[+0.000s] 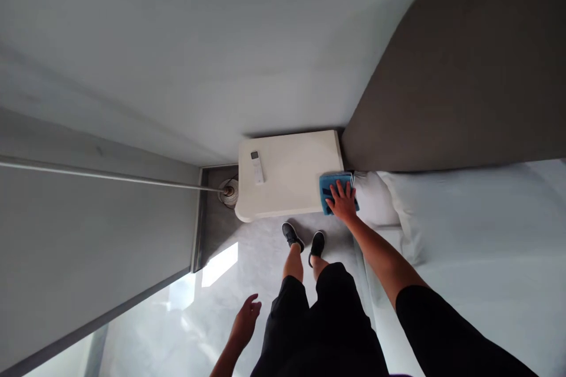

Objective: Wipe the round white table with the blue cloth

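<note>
My right hand (pixel 343 201) lies with spread fingers on top of a folded blue cloth (pixel 326 184). The cloth covers the near right corner of a white bedside table (pixel 294 168) and reaches a little past its edge. Whether any finger is tucked under the cloth cannot be seen. On the left part of the tabletop rests a white remote control (pixel 257 168). Low at my left side hangs my left hand (pixel 246 319), apart from everything, its fingers loosely bent and the thumb apart, with nothing in it.
A bed with a pale pillow (pixel 460 206) stands to the right, below a dark brown headboard (pixel 469 76). Left of the table, a floor lamp base (pixel 229 192) carries a thin pole (pixel 110 175). My shoes (pixel 292 234) are on the grey floor (pixel 260 247) before the table.
</note>
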`<control>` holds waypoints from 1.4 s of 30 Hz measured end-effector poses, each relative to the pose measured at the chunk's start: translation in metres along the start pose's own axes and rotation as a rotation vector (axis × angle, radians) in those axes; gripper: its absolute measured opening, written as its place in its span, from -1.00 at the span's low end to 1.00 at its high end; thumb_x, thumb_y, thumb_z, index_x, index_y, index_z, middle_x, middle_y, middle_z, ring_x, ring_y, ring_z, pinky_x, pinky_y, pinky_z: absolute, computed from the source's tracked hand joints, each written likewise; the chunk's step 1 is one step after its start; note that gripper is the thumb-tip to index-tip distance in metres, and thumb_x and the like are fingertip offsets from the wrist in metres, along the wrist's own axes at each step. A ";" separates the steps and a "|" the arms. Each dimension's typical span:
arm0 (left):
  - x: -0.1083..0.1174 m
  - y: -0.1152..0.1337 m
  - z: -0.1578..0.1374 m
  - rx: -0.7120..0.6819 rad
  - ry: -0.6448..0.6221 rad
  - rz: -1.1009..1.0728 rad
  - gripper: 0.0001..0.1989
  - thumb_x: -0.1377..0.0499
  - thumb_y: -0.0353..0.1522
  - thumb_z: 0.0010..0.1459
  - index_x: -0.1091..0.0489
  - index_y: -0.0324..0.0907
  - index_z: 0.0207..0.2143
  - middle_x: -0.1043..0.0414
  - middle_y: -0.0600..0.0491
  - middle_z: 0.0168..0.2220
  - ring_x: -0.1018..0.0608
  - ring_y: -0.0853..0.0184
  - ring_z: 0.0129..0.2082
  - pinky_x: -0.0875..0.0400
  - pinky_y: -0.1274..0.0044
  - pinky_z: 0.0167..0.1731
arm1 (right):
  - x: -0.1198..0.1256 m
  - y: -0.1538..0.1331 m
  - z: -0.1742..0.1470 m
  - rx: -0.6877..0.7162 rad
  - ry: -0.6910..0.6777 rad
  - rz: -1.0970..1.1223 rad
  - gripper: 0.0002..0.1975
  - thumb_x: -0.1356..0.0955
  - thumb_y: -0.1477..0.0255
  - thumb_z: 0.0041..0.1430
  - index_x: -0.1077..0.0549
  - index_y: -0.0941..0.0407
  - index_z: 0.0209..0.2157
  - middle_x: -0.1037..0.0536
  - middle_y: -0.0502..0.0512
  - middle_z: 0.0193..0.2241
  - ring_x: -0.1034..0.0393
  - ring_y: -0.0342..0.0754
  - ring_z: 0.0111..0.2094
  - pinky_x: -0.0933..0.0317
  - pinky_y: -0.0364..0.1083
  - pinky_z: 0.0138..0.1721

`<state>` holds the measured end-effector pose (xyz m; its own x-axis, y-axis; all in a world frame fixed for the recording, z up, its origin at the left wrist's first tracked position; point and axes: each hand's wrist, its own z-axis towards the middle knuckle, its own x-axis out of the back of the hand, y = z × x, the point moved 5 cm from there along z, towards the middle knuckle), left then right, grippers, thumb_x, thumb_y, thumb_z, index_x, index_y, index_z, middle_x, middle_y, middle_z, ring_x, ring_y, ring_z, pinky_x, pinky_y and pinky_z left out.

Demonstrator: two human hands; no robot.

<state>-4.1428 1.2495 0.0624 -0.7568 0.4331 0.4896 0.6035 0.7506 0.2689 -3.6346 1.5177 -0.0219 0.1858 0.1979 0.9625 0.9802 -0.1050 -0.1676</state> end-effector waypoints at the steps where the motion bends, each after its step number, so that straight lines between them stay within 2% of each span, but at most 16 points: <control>1: -0.005 0.015 0.011 -0.007 -0.022 -0.103 -0.34 -0.25 0.15 0.02 -0.57 -0.05 0.04 -0.77 -0.13 -0.13 -0.82 -0.07 -0.08 -0.70 0.23 -0.03 | -0.005 0.000 0.001 -0.017 -0.003 -0.006 -0.23 -0.29 0.01 0.61 -0.33 0.05 0.66 0.00 0.26 0.75 0.28 0.72 0.70 0.24 0.69 0.58; 4: -0.019 0.051 0.036 -0.028 -0.062 -0.274 -0.37 -0.24 0.15 0.02 -0.55 -0.03 0.00 -0.77 -0.13 -0.14 -0.81 -0.09 -0.11 -0.70 0.19 -0.08 | -0.013 -0.006 -0.003 -0.047 -0.026 -0.031 -0.22 -0.26 0.02 0.61 -0.29 0.06 0.68 0.03 0.26 0.75 0.31 0.70 0.71 0.25 0.68 0.60; 8: -0.019 0.090 0.058 -0.116 -0.080 -0.179 -0.47 -0.21 0.16 0.10 -0.58 0.05 -0.07 -0.74 -0.03 -0.27 -0.81 -0.12 -0.13 -0.70 0.16 -0.08 | -0.002 -0.014 0.028 -0.050 -0.078 -0.044 -0.20 -0.31 0.01 0.57 -0.31 0.04 0.67 0.06 0.23 0.76 0.30 0.69 0.71 0.19 0.63 0.62; 14: 0.019 0.151 0.101 -0.212 0.033 -0.163 -0.54 -0.17 0.08 0.25 -0.60 0.01 -0.04 -0.78 -0.07 -0.12 -0.83 -0.09 -0.08 -0.73 0.16 0.01 | 0.040 -0.023 0.183 -0.110 -0.012 -0.010 -0.19 -0.25 0.02 0.61 -0.23 0.10 0.70 0.06 0.28 0.76 0.26 0.69 0.69 0.20 0.63 0.60; 18: 0.053 0.226 0.137 -0.316 0.261 -0.080 -0.66 -0.13 -0.09 0.36 -0.59 -0.04 -0.04 -0.74 -0.18 0.05 -0.77 -0.06 0.07 -0.69 0.16 0.12 | 0.067 -0.020 0.276 -0.120 0.040 0.020 -0.19 -0.25 0.02 0.62 -0.22 0.10 0.70 0.10 0.28 0.76 0.27 0.70 0.68 0.22 0.64 0.60; 21: 0.075 0.295 0.169 -0.392 0.429 -0.031 -0.62 -0.10 -0.21 0.45 -0.57 -0.15 0.14 -0.63 -0.28 0.20 -0.68 -0.03 0.18 -0.65 0.18 0.15 | 0.077 -0.013 0.300 -0.116 0.057 0.022 -0.17 -0.25 0.02 0.62 -0.18 0.12 0.71 0.14 0.27 0.77 0.31 0.70 0.69 0.22 0.66 0.60; 23: 0.084 0.336 0.194 -0.404 0.516 0.038 -0.54 -0.14 -0.26 0.45 -0.50 -0.21 0.30 -0.52 -0.33 0.31 -0.63 -0.03 0.24 -0.56 0.15 0.28 | 0.071 -0.011 0.282 -0.098 0.044 0.028 -0.17 -0.25 0.03 0.62 -0.18 0.12 0.71 0.14 0.24 0.77 0.33 0.71 0.70 0.22 0.68 0.60; 26: 0.094 0.379 0.229 -0.310 0.586 0.146 -0.27 -0.30 -0.19 0.41 -0.31 -0.30 0.51 -0.38 -0.45 0.43 -0.44 -0.20 0.44 -0.39 0.01 0.43 | 0.045 -0.014 0.196 -0.072 -0.028 0.036 -0.18 -0.23 0.02 0.59 -0.25 0.07 0.70 0.07 0.15 0.76 0.34 0.69 0.72 0.22 0.68 0.62; 30: 0.101 0.404 0.255 -0.190 0.533 0.195 -0.07 -0.34 -0.09 0.43 -0.13 -0.36 0.63 -0.30 -0.58 0.46 -0.40 -0.37 0.46 -0.39 -0.04 0.36 | 0.000 -0.013 0.038 -0.092 -0.176 0.039 -0.17 -0.24 -0.15 0.48 -0.30 -0.24 0.67 -0.10 -0.11 0.71 0.22 0.60 0.73 0.26 0.64 0.68; 32: 0.104 0.408 0.260 -0.172 0.480 0.203 -0.04 -0.33 -0.07 0.44 -0.09 -0.37 0.65 -0.32 -0.61 0.44 -0.44 -0.39 0.43 -0.41 -0.02 0.32 | -0.011 -0.012 -0.003 -0.062 -0.215 0.055 -0.21 -0.30 -0.17 0.41 -0.34 -0.45 0.61 -0.26 -0.25 0.64 0.13 0.57 0.72 0.26 0.68 0.67; 33: 0.105 0.410 0.262 -0.165 0.456 0.206 -0.06 -0.32 -0.07 0.45 -0.10 -0.36 0.65 -0.33 -0.60 0.43 -0.47 -0.39 0.41 -0.42 -0.01 0.30 | -0.012 -0.013 -0.005 -0.023 -0.225 0.056 -0.23 -0.33 -0.15 0.38 -0.37 -0.49 0.58 -0.30 -0.27 0.62 0.12 0.59 0.72 0.26 0.69 0.67; 34: 0.106 0.411 0.265 -0.164 0.435 0.211 -0.09 -0.31 -0.09 0.45 -0.14 -0.35 0.63 -0.36 -0.59 0.41 -0.49 -0.38 0.39 -0.43 0.01 0.28 | -0.009 -0.015 0.006 0.027 -0.228 0.049 -0.25 -0.34 -0.13 0.38 -0.41 -0.47 0.56 -0.32 -0.25 0.62 0.14 0.61 0.72 0.26 0.69 0.66; 36: 0.109 0.414 0.270 -0.177 0.407 0.230 -0.21 -0.30 -0.13 0.45 -0.26 -0.33 0.56 -0.42 -0.55 0.36 -0.54 -0.34 0.34 -0.45 0.04 0.25 | 0.005 -0.022 0.062 0.124 -0.204 0.012 -0.26 -0.34 -0.06 0.45 -0.46 -0.27 0.57 -0.24 -0.08 0.67 0.23 0.66 0.72 0.30 0.69 0.66; 38: 0.113 0.416 0.276 -0.201 0.403 0.241 -0.34 -0.30 -0.18 0.42 -0.38 -0.33 0.44 -0.48 -0.52 0.29 -0.58 -0.31 0.28 -0.47 0.05 0.21 | 0.025 -0.031 0.147 0.143 -0.144 -0.038 -0.24 -0.29 0.03 0.54 -0.41 0.02 0.61 -0.11 0.18 0.72 0.35 0.69 0.72 0.35 0.74 0.62; 40: 0.118 0.413 0.284 -0.216 0.402 0.218 -0.42 -0.33 -0.21 0.37 -0.45 -0.33 0.33 -0.54 -0.49 0.24 -0.61 -0.27 0.22 -0.49 0.09 0.17 | 0.043 -0.042 0.235 0.093 -0.076 -0.080 -0.22 -0.28 0.09 0.58 -0.29 0.10 0.67 0.00 0.29 0.74 0.37 0.67 0.72 0.32 0.77 0.58; 42: 0.124 0.403 0.289 -0.227 0.375 0.157 -0.48 -0.35 -0.21 0.32 -0.50 -0.33 0.22 -0.60 -0.43 0.15 -0.65 -0.19 0.14 -0.51 0.16 0.10 | 0.053 -0.055 0.299 0.038 -0.018 -0.110 -0.20 -0.26 0.09 0.61 -0.20 0.13 0.70 0.04 0.34 0.75 0.32 0.66 0.70 0.28 0.77 0.56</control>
<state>-4.0660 1.7501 -0.0085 -0.5342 0.2908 0.7937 0.7748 0.5440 0.3221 -3.6583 1.8251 -0.0256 0.0779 0.2232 0.9716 0.9966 -0.0444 -0.0697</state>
